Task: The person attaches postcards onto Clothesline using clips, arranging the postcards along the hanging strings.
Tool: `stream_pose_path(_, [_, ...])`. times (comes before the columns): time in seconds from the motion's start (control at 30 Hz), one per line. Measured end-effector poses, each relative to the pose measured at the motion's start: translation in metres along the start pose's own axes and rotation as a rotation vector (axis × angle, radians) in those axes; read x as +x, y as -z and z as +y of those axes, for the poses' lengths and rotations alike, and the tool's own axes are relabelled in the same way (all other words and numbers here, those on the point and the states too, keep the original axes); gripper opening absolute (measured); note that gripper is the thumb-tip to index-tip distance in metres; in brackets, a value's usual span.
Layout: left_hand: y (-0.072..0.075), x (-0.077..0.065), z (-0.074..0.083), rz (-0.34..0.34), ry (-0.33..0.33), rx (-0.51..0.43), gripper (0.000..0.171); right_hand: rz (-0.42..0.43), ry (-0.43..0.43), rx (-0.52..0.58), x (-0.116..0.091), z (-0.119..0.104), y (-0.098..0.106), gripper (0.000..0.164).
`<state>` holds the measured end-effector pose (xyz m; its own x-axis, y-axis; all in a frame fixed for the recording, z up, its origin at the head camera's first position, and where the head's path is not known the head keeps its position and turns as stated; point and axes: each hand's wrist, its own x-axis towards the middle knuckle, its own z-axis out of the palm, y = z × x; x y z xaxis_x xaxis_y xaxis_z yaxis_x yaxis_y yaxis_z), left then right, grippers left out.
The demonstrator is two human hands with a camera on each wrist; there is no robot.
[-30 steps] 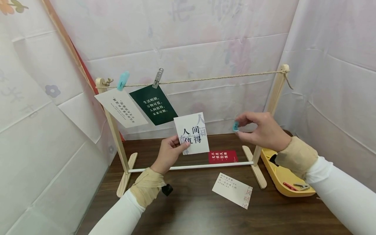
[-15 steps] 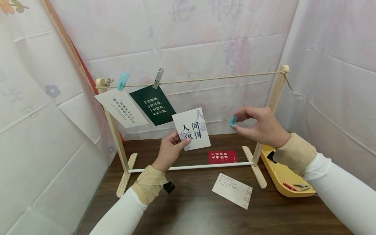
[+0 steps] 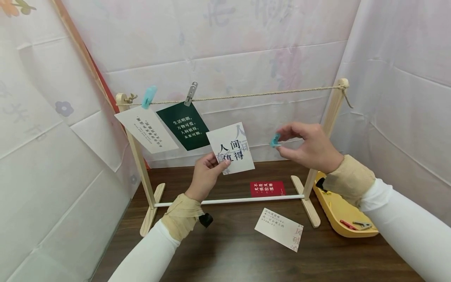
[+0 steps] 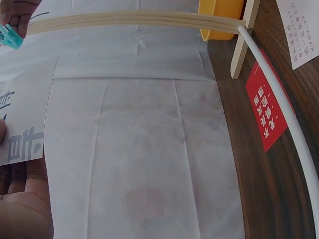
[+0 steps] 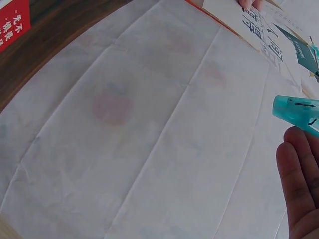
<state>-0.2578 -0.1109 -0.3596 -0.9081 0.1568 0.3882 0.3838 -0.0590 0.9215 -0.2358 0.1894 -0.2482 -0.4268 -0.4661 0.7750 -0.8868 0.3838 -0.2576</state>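
Observation:
My left hand (image 3: pixel 205 175) pinches a white card (image 3: pixel 232 133) with dark printed characters by its lower left part, thumb in front. The card is upright, tilted a little, below the rope (image 3: pixel 260 94). Off to the right, my right hand (image 3: pixel 310 148) pinches a turquoise clothespin (image 3: pixel 275 140) between thumb and fingers, apart from card and rope. In the right wrist view the clothespin (image 5: pixel 296 110) shows by the fingertips. From the rope's left end hang a white card (image 3: pixel 149 131) on a light blue clothespin (image 3: pixel 149 97) and a green card (image 3: pixel 183 125) on a metal clip (image 3: pixel 191 94).
The rope runs between two wooden posts, the right post (image 3: pixel 327 121) standing behind my right hand. A white bar (image 3: pixel 246 199) joins them low down. A red card (image 3: pixel 267 188) and a cream card (image 3: pixel 278 229) lie on the table. A yellow tray (image 3: pixel 338 207) holds several clips at right.
Both hands have risen toward the rope. The right hand has also come left with the clothespin, nearer the white card. The hanging cards have stayed in place.

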Motion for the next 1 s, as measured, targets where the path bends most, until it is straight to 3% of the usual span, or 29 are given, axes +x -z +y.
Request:
stream_pose_path(0.2, [-0.002, 0.007, 0.002, 0.004, -0.041, -0.014, 0.035, 0.016, -0.005, -0.014, 0.009, -0.001, 0.000, 0.029])
stream_pose_path(1.0, [-0.005, 0.021, 0.023, 0.024, -0.097, -0.069, 0.035, 0.078, 0.014, 0.025, 0.039, -0.009, 0.004, 0.024])
